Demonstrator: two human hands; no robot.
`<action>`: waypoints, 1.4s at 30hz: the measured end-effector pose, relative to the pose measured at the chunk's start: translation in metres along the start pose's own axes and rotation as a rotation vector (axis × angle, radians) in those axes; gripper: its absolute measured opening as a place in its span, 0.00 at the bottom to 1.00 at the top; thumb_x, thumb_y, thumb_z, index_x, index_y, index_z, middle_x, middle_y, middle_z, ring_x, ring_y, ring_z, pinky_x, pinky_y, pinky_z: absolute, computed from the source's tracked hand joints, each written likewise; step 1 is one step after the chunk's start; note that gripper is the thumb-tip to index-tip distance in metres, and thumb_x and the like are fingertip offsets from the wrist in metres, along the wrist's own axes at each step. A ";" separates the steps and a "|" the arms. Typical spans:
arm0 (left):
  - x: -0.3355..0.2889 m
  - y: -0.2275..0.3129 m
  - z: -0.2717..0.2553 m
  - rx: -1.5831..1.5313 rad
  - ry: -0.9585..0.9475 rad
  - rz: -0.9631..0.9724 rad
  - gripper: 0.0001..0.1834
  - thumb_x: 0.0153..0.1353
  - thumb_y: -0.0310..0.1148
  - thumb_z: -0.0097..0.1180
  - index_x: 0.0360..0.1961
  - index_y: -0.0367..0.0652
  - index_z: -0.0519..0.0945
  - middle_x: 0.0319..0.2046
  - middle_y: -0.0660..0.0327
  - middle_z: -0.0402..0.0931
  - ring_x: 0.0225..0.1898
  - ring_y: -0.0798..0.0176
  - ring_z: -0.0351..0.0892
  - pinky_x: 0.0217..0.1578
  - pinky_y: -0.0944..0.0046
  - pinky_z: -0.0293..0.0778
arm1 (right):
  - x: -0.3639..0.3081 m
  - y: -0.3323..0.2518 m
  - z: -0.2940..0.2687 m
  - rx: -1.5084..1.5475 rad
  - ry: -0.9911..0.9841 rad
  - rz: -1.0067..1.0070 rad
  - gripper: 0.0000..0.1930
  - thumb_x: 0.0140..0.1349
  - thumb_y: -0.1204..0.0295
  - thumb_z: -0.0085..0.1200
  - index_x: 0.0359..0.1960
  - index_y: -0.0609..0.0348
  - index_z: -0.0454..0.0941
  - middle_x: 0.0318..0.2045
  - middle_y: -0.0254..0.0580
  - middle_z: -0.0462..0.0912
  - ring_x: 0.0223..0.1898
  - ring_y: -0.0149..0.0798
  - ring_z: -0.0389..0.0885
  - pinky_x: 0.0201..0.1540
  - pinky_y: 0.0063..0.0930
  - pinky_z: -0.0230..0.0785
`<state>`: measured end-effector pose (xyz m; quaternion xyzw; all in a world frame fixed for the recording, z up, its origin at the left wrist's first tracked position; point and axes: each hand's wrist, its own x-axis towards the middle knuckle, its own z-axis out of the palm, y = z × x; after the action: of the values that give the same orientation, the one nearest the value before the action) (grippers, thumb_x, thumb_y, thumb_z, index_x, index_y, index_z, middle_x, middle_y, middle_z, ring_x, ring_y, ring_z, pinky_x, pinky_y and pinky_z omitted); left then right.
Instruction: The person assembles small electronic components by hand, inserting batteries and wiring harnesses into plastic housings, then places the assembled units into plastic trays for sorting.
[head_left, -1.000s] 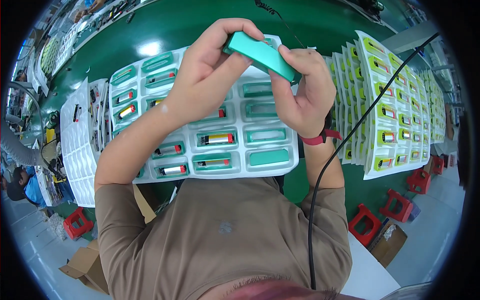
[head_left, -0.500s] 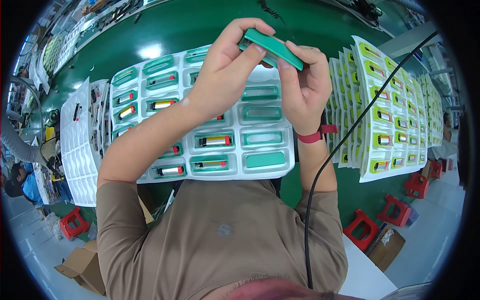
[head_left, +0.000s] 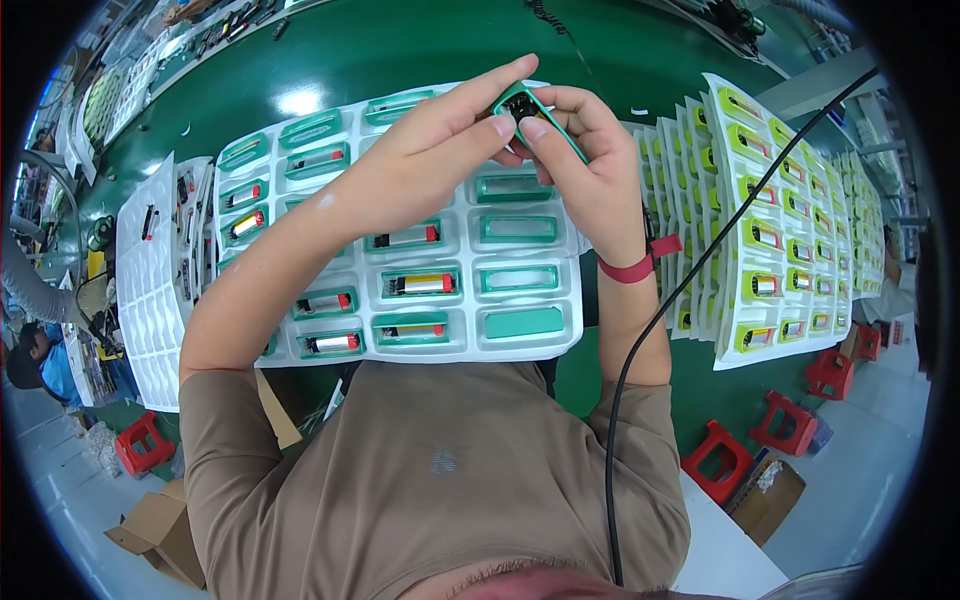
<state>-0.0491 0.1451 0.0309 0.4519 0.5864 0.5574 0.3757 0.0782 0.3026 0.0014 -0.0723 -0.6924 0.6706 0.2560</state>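
Note:
A green plastic casing is held above the far edge of a white moulded tray. Its hollow side shows, with black parts and a bit of yellow inside one end. My right hand is closed around the casing, thumb on its near edge. My left hand pinches the left end with its thumb, while the index finger sticks out straight beyond it; its other fingers are partly hidden. In the tray's pockets lie several green casings, some holding a silver battery cell with a red end, and one lying face down.
To the right stands a stack of white trays with yellow-green casings. White trays stand on the left. A black cable hangs past my right forearm. Red stools and cardboard boxes are on the floor.
The casing has been turned over, from its smooth green outside to its hollow side with black parts. My left index finger has come off it and straightened. Both hands have dropped slightly.

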 end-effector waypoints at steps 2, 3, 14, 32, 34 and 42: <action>0.001 -0.001 0.000 0.085 0.017 0.046 0.29 0.78 0.35 0.44 0.77 0.39 0.60 0.63 0.55 0.72 0.55 0.66 0.78 0.58 0.63 0.74 | -0.001 0.005 0.001 -0.007 -0.013 -0.003 0.12 0.69 0.73 0.61 0.51 0.64 0.78 0.36 0.36 0.88 0.38 0.23 0.83 0.41 0.18 0.72; 0.000 -0.001 -0.001 0.084 0.017 0.045 0.29 0.78 0.35 0.44 0.77 0.39 0.60 0.63 0.55 0.72 0.55 0.66 0.78 0.58 0.63 0.74 | -0.001 0.008 0.003 -0.011 -0.021 -0.040 0.12 0.69 0.74 0.61 0.50 0.64 0.78 0.36 0.37 0.88 0.38 0.23 0.83 0.41 0.18 0.73; 0.003 0.008 0.011 -0.019 0.018 0.263 0.23 0.76 0.28 0.46 0.70 0.35 0.66 0.58 0.57 0.74 0.57 0.68 0.74 0.61 0.65 0.69 | -0.005 0.000 0.005 -0.338 0.141 -0.488 0.16 0.60 0.77 0.64 0.50 0.65 0.80 0.40 0.45 0.84 0.35 0.37 0.81 0.38 0.26 0.73; 0.010 0.023 0.044 0.306 0.043 0.897 0.15 0.74 0.22 0.44 0.60 0.38 0.66 0.62 0.39 0.69 0.54 0.53 0.78 0.56 0.55 0.75 | -0.011 -0.021 0.001 -0.307 0.239 -1.057 0.29 0.50 0.83 0.66 0.56 0.48 0.76 0.43 0.46 0.75 0.33 0.40 0.74 0.33 0.31 0.67; 0.007 0.024 0.033 0.207 0.048 0.868 0.20 0.64 0.18 0.55 0.58 0.37 0.75 0.62 0.45 0.74 0.58 0.50 0.78 0.56 0.56 0.74 | -0.013 -0.024 -0.002 -0.412 0.249 -1.040 0.29 0.48 0.82 0.69 0.54 0.50 0.77 0.45 0.48 0.77 0.35 0.43 0.76 0.34 0.33 0.70; -0.002 0.017 -0.015 0.570 -0.106 0.859 0.32 0.52 0.18 0.61 0.62 0.36 0.73 0.60 0.43 0.76 0.54 0.48 0.82 0.54 0.51 0.77 | -0.009 -0.007 -0.021 -0.708 0.107 -1.247 0.26 0.46 0.79 0.69 0.51 0.58 0.81 0.46 0.47 0.80 0.38 0.45 0.80 0.35 0.37 0.76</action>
<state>-0.0604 0.1378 0.0486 0.7639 0.4566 0.4560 0.0042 0.0975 0.3167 0.0051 0.2254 -0.7673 0.1301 0.5861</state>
